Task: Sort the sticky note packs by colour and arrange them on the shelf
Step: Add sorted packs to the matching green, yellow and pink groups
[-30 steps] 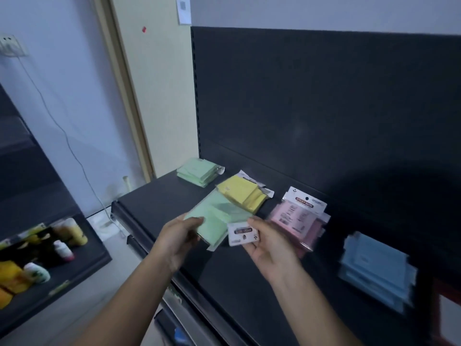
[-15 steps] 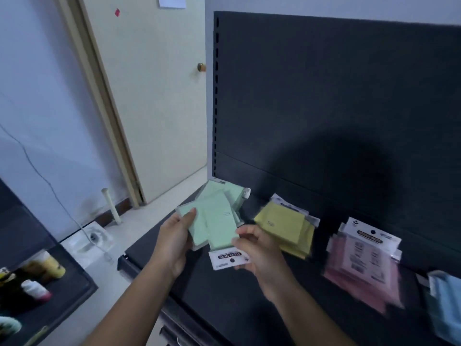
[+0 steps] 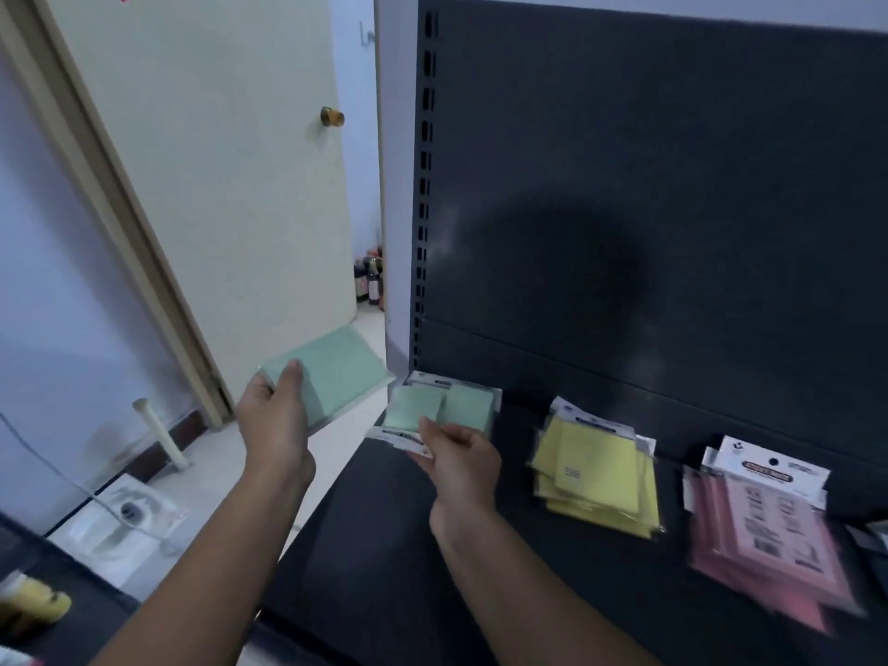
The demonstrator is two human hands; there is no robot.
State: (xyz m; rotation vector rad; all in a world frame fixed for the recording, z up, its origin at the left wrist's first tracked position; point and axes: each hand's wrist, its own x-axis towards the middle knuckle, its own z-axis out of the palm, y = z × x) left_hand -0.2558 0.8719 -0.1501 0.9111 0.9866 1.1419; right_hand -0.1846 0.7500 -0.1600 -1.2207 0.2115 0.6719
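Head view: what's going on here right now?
A person is sorting sticky note packs on a dark shelf. The left hand holds a green pack out past the shelf's left edge. The right hand pinches the header of a second green pack at the shelf's back left corner; whether it is set down is unclear. A yellow stack and a pink stack lie to its right.
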